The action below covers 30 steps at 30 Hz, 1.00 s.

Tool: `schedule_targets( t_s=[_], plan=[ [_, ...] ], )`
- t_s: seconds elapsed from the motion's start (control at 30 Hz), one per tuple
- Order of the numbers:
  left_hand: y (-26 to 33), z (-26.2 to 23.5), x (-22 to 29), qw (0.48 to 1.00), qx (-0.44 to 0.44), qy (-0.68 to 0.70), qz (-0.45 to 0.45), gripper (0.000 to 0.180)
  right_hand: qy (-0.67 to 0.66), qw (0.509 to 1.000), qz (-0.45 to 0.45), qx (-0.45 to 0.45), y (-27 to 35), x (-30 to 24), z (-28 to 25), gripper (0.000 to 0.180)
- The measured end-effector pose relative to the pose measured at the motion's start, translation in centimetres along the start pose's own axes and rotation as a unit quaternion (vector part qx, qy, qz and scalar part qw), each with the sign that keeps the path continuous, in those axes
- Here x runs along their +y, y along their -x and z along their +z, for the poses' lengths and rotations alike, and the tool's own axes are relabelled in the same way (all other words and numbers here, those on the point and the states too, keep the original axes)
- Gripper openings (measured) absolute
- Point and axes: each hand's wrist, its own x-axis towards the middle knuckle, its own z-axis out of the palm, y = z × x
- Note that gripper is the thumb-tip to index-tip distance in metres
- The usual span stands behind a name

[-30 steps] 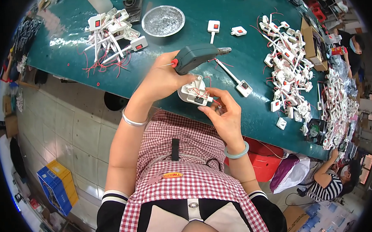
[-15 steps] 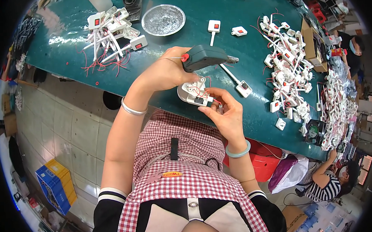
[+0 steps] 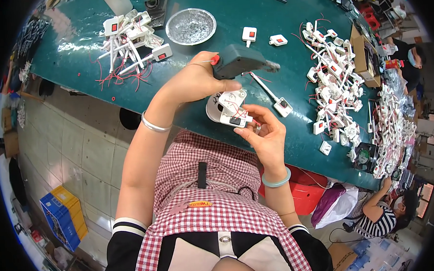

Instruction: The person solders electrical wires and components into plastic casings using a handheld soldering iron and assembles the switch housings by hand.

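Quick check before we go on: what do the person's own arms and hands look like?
Both hands are ungloved. A plain silver bangle circles the wrist of the left hand; a pale green bangle circles that of the right hand. The short black sleeves have white-striped cuffs.

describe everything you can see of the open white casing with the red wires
The white casing looks like hard plastic and lies open. Thin red wires loop across it, and a black block sits in its lower section. It is held tilted, open side toward the camera, near the green table's closest edge. The right grip pinches its lower right corner; the left grip's thumb lies at its upper edge. Its underside is hidden.
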Motion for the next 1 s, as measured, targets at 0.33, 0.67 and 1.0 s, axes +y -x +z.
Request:
schedule_targets(
  t_s=[0.33, 0.67, 1.0],
  plan=[
    [4.5, 1.3, -1.4, 0.967, 0.142, 0.167, 0.130, 0.040, -0.027, 0.992, -0.084, 0.094, 0.6, 0.0, 2.9, 0.046],
    [5.5, 1.5, -0.8, 0.970, 0.142, 0.163, 0.115, 0.038, 0.024, 0.993, -0.080, 0.078, 1.9, -0.1, 3.3, 0.046],
    [5.7, 1.6, -1.0, 0.973, 0.140, 0.159, 0.097, 0.035, 0.007, 0.996, -0.049, 0.071, 2.4, 0.1, 3.1, 0.048]
  ],
)
